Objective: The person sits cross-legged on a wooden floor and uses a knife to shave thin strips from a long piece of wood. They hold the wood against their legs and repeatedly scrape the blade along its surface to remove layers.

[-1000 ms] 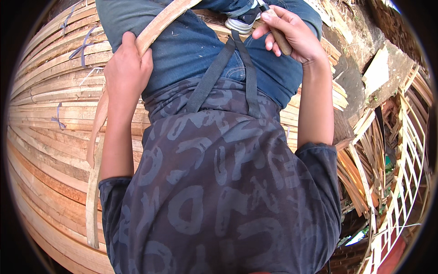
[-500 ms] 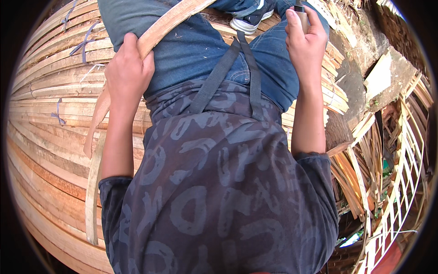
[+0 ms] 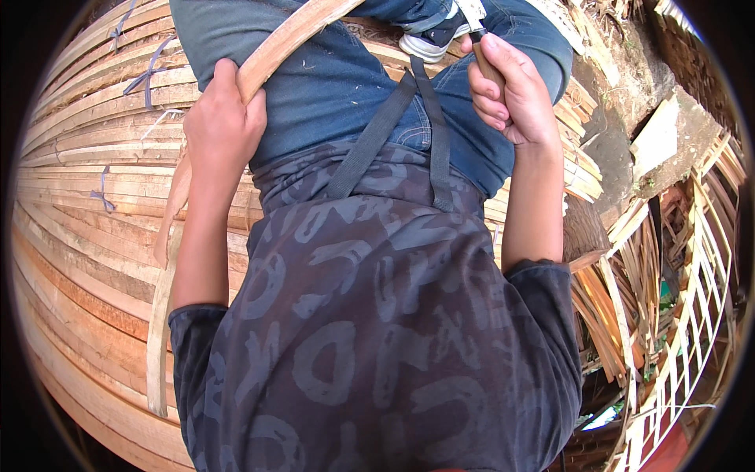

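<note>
Right hand now lower, blade visible

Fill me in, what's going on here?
A person in jeans and a dark patterned shirt is working with both hands. The left hand grips a wood strip that slants up over the leg and out of the picture. The right hand holds what looks like a knife by its wooden handle, its blade apart from the visible part of the strip. To the left lie tied bundles of wood.
</note>
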Available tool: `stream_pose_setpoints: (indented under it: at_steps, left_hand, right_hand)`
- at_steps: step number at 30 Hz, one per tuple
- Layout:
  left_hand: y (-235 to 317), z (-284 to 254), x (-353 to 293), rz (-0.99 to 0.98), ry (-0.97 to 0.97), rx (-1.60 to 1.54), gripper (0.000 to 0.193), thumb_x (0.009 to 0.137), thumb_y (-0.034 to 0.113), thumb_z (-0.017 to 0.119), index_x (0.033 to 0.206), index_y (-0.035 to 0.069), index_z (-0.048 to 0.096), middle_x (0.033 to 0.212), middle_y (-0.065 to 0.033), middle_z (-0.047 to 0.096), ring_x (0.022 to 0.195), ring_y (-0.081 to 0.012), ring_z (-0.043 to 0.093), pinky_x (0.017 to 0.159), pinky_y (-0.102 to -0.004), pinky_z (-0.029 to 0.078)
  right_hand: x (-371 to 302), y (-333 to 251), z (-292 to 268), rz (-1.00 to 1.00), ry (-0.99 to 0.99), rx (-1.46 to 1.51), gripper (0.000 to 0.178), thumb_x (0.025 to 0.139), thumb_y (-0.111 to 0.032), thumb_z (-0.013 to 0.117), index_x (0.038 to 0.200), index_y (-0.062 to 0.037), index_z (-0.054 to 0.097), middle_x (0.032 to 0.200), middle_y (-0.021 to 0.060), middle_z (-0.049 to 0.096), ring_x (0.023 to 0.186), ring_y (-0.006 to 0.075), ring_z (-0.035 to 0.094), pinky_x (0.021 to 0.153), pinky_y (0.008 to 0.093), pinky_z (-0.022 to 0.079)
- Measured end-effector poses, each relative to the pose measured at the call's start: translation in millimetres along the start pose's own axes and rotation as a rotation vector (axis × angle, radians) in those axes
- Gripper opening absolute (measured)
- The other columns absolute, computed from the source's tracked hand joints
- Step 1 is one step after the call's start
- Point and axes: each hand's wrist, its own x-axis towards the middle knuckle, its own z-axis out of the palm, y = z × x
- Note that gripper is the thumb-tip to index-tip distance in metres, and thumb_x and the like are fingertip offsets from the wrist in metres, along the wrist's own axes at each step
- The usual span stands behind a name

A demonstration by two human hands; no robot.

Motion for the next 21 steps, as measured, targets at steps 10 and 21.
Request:
stream_pose_setpoints:
  at_steps: [10, 21]
  left_hand:
    - [0, -3, 3, 0.005, -0.018, -0.009, 0.023, 0.087, 0.021, 0.06, 0.094, 0.004, 0.046, 0.076, -0.0246, 0.063, 0.072, -0.047, 0.062, 0.063, -0.0539, 0.047]
    - [3, -5, 5, 0.001, -0.035, 0.049, 0.025, 0.085, 0.023, 0.063, 0.092, 0.005, 0.047, 0.076, -0.02, 0.065, 0.073, -0.0428, 0.065, 0.063, -0.0508, 0.05]
  right_hand:
    - [-16, -28, -48, -0.277, 0.095, 0.245, 0.03, 0.108, -0.037, 0.036, 0.109, -0.0097, 0.047, 0.056, -0.0058, 0.033, 0.036, 0.0024, 0.024, 0.03, 0.0173, 0.026]
    - [12, 1, -1, 0.074, 0.031, 0.069, 0.03, 0.103, -0.036, 0.052, 0.104, -0.0064, 0.059, 0.057, -0.0042, 0.041, 0.037, 0.0026, 0.031, 0.033, 0.0187, 0.027]
